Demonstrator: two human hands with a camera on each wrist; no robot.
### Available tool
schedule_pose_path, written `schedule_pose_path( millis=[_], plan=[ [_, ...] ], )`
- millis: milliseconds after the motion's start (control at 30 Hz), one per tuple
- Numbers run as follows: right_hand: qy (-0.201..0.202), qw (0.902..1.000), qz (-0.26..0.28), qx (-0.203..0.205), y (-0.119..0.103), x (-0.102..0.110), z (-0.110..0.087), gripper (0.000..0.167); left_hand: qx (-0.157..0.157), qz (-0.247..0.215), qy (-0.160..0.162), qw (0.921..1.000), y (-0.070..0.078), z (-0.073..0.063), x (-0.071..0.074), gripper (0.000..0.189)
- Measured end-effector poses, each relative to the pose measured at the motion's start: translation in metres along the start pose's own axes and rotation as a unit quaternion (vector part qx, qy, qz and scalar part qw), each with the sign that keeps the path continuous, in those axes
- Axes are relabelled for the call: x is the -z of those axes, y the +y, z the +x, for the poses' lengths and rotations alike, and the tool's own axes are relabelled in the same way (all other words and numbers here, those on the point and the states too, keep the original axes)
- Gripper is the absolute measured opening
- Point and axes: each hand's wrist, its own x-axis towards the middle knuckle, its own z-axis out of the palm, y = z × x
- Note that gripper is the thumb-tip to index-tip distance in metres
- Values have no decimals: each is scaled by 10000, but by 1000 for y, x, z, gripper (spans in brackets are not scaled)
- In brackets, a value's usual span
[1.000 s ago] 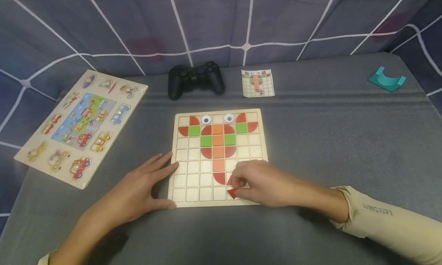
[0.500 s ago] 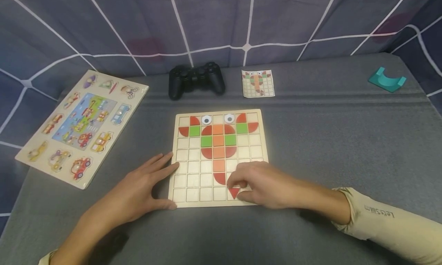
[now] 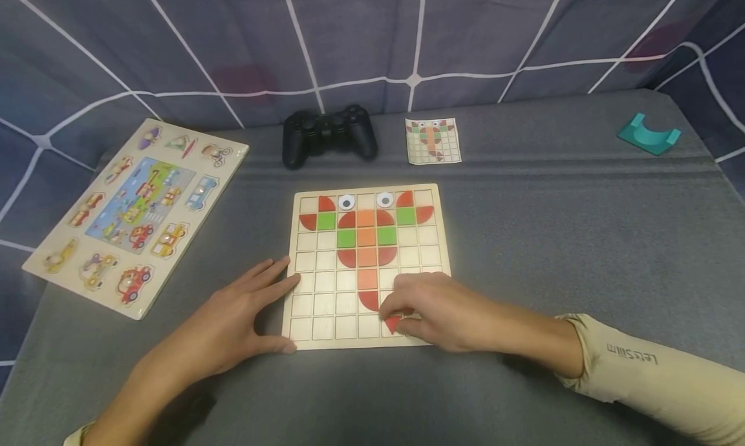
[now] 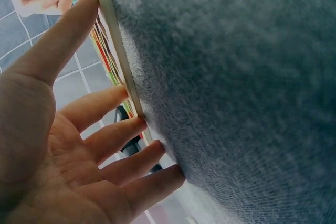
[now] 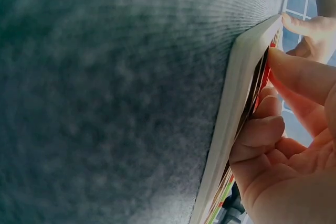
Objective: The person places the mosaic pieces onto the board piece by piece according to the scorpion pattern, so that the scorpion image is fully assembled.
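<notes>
A wooden grid board point(image 3: 324, 328) lies flat on the grey cloth, bearing red quarter-circle, green and orange square tiles and two googly eyes. At its bottom row, my right hand point(image 3: 435, 310) pinches a red triangle tile point(image 3: 392, 323) between thumb and index finger, low over the cells; in the right wrist view the red tile point(image 5: 266, 74) shows beside the thumb tip. My left hand point(image 3: 224, 320) rests with spread, straight fingers along the board's left edge. The left wrist view shows the left thumb and fingertips point(image 4: 121, 94) against that edge. My right fingers hide several cells.
Beyond the board lie a black game controller point(image 3: 329, 136) and a small printed picture card point(image 3: 433, 141) with a similar pattern. A vehicle peg puzzle point(image 3: 140, 213) stands at the left. At the far right is a teal curved piece point(image 3: 648, 134). A checked curtain hangs behind.
The red triangle tile has turned and shifted slightly under my right fingertips at the bottom row. My left hand has stayed at the board's left edge.
</notes>
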Motion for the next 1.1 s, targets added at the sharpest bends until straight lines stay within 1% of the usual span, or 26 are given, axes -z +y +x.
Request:
schedule_pose_path(
  millis=[100, 367, 567, 1100],
  plan=[
    [46, 10000, -23, 64, 0, 0, 0, 19, -6, -7, -3, 10000, 0, 0, 0, 96],
    [-75, 9999, -23, -146, -3, -1, 3, 16, 82, 2, -39, 10000, 1, -1, 0, 97],
    [-81, 9997, -72, -228, -4, -2, 3, 17, 164, 32, -88, 9998, 1, -1, 0, 98],
    [-21, 9998, -166, -145, -3, -2, 3, 17, 142, 31, -64, 9999, 2, 0, 0, 97]
  ],
)
